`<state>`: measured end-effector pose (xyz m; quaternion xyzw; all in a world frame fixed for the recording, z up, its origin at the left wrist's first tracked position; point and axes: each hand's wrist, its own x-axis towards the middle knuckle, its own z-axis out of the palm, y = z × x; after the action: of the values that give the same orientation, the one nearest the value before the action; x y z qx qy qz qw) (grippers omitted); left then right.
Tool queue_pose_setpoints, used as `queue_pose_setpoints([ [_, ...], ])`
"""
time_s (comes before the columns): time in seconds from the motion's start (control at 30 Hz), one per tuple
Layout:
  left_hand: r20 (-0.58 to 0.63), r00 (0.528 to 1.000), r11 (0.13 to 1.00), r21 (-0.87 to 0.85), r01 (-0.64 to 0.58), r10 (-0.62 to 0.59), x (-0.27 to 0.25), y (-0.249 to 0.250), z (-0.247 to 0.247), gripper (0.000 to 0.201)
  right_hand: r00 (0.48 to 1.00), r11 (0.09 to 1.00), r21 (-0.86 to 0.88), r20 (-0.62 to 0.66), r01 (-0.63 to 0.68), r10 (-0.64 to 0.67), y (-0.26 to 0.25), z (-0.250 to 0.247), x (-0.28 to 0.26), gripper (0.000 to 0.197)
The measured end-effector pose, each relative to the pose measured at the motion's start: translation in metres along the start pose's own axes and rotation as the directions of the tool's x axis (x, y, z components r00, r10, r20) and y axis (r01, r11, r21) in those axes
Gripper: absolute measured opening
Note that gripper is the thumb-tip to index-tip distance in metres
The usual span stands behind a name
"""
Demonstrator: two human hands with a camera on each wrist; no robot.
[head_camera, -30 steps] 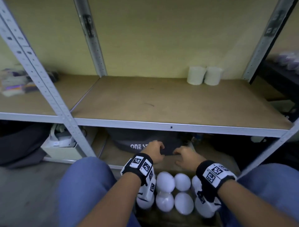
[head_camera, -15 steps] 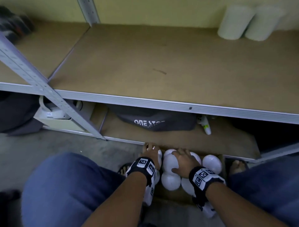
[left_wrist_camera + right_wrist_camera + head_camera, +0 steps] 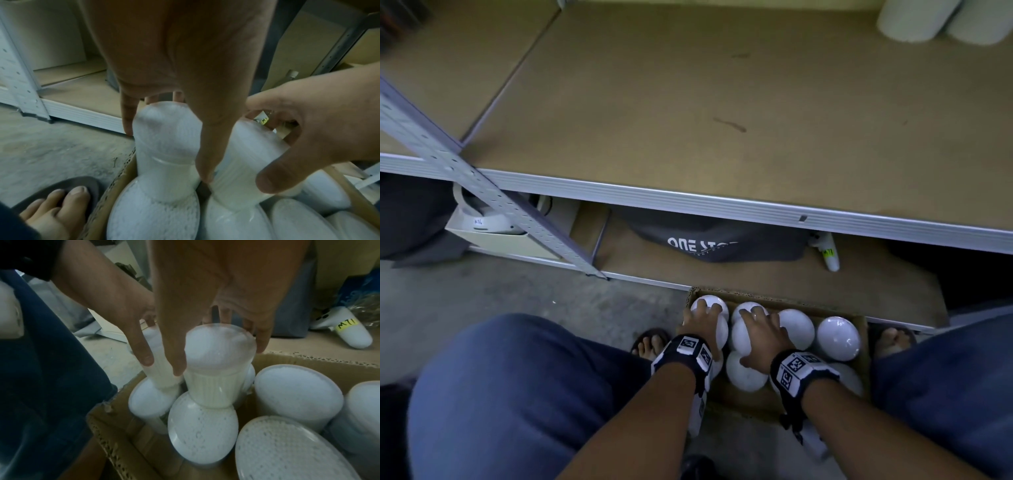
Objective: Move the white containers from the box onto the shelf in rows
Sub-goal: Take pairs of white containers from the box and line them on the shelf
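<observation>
shelf: a brown fibreboard shelf with a pale metal front rail [image 3: 688, 198] fills the upper head view; two white round containers already on the shelf [image 3: 941, 17] stand touching at its far right corner.
floor: grey concrete floor [image 3: 482, 301] lies below, with a lower board under the shelf.
lower board: a dark grey bag printed "one stop" [image 3: 709, 240] and a small white tube with a yellow label [image 3: 828, 255] lie there.
box: an open brown cardboard box [image 3: 774, 399] sits on the floor between the person's blue-trousered knees, packed with white lidded plastic containers [image 3: 838, 337].
left hand: the left hand [image 3: 700, 320] grips a tall white container at the box's far left corner [image 3: 164, 138], fingers curled round its top, thumb down its side.
right hand: the right hand [image 3: 760, 330] grips the neighbouring white ribbed container [image 3: 218, 363], fingers over the lid, thumb on the near side.
head view only: the shelf, both wristbands with black-and-white markers, and both sandalled feet beside the box.
left wrist view only: both gripped containers stand raised above the ones around them.
right wrist view only: the ribbed wall below the clear lid, white beads inside, and "m71" handwritten on the tube's label.
</observation>
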<state>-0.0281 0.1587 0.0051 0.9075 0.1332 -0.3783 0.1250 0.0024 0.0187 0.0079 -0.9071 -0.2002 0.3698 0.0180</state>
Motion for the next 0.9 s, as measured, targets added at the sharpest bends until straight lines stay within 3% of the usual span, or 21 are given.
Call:
queue_pose_setpoints([
  [0.17,-0.021,1.0,1.0,-0.026,-0.015,0.015,-0.01,0.005,-0.016,0.098,0.999,0.999,0.021,-0.011,-0.032,0.032,0.0,-0.017,-0.015,0.095],
  [0.37,-0.158,0.98,0.992,0.036,-0.117,0.122,-0.04,0.023,-0.052,0.087,1.0,0.998,0.059,-0.019,-0.007,0.008,-0.007,-0.06,-0.049,0.094],
  [0.47,-0.166,0.975,0.989,0.015,-0.145,0.146,-0.058,0.023,-0.074,0.087,0.996,0.999,0.033,-0.086,0.034,-0.031,-0.009,-0.087,-0.074,0.081],
  [0.6,-0.223,0.959,0.984,0.019,-0.175,0.174,-0.095,0.027,-0.108,0.09,0.985,0.996,0.033,-0.155,0.078,-0.072,-0.009,-0.121,-0.109,0.091],
  [0.73,-0.213,0.953,0.976,0.056,-0.21,0.218,-0.134,0.033,-0.143,0.092,0.967,0.992,0.037,-0.23,0.12,-0.108,-0.006,-0.155,-0.15,0.082],
  [0.9,-0.248,0.92,0.953,0.067,-0.295,0.302,-0.183,0.05,-0.189,0.086,0.92,0.984,0.086,-0.374,0.157,-0.114,0.006,-0.191,-0.193,0.086],
])
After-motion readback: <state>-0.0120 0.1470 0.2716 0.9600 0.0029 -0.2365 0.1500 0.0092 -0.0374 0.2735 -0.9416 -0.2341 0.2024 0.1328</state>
